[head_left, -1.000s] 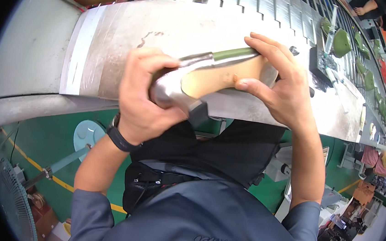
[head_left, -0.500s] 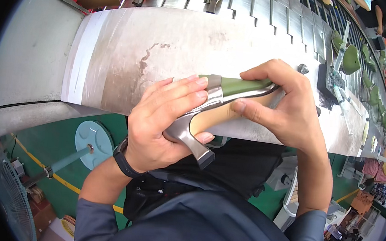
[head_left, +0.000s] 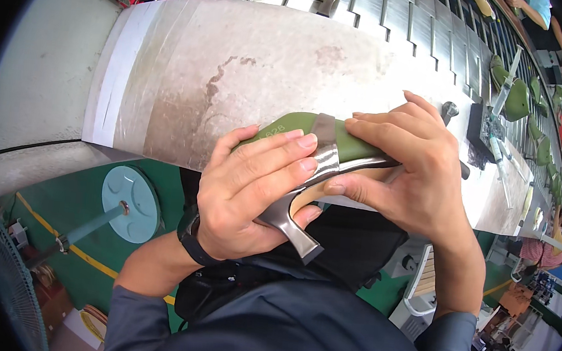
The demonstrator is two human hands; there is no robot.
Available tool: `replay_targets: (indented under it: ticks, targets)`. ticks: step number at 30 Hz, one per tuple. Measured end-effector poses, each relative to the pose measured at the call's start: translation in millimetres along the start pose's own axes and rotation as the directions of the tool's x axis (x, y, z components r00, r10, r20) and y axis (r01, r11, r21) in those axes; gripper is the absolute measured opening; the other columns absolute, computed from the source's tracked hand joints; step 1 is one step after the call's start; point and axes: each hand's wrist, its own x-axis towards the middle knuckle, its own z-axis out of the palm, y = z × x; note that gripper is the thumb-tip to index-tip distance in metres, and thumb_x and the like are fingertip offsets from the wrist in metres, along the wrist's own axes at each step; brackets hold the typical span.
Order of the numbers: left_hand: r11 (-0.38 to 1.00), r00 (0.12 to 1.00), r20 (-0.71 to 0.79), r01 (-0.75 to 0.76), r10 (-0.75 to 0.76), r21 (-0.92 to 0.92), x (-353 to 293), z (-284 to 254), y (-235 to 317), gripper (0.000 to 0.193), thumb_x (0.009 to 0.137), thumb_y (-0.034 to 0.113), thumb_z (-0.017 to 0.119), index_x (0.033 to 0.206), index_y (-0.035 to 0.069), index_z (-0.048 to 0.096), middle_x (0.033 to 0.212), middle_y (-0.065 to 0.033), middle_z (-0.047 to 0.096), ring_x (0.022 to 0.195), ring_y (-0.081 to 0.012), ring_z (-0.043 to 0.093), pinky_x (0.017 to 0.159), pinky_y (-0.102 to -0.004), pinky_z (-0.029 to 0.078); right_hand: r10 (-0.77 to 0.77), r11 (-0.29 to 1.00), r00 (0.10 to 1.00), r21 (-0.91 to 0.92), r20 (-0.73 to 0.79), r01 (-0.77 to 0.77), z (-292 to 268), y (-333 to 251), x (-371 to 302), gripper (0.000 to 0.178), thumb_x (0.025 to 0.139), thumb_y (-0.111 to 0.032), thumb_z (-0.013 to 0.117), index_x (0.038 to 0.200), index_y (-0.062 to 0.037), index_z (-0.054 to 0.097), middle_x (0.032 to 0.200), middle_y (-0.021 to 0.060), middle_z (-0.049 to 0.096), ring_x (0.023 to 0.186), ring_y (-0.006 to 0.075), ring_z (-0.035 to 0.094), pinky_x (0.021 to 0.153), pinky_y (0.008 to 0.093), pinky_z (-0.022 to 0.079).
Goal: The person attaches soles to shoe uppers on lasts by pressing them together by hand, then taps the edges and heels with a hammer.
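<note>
1. Shoe work takes place at a long grey bench (head_left: 250, 72), stained and scuffed, stretching away above both hands; beyond it runs a slatted metal conveyor (head_left: 402, 12).
2. Below the hands lies a green floor (head_left: 89, 225) with a yellow line, and a pale blue round disc on a rod (head_left: 130, 202) stands to the left of the left hand.
3. Further along the bench, past the right hand, sit more green shoe lasts (head_left: 516, 99).
4. The shoe (head_left: 322, 159), held at the bench's near edge between both hands, is a silver heeled upper stretched on a green last, with a tan sole and a metallic heel pointing down toward the person.
5. The left hand (head_left: 252, 200) wraps the heel end, fingers pressed across the last.
6. The right hand (head_left: 409, 166) clasps the front, fingers curled over it and thumb against the sole.
</note>
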Motion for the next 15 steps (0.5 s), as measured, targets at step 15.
replay_targets:
  ticks: [15]
  targets:
    - [0.979, 0.992, 0.095, 0.060, -0.079, 0.193, -6, 25, 4, 0.096, 0.081, 0.058, 0.082, 0.150, 0.002, 0.046, 0.160, -0.0257, 0.045, 0.147, -0.0468, 0.044, 0.116, -0.0602, 0.034, -0.095, 0.955, 0.994, -0.288, -0.061, 0.074, 4, 7, 8, 0.075, 0.060, -0.050, 0.094, 0.116, -0.0060, 0.072, 0.131, 0.0121, 0.069, 0.130, 0.0348, 0.060, 0.118, 0.0632, 0.034]
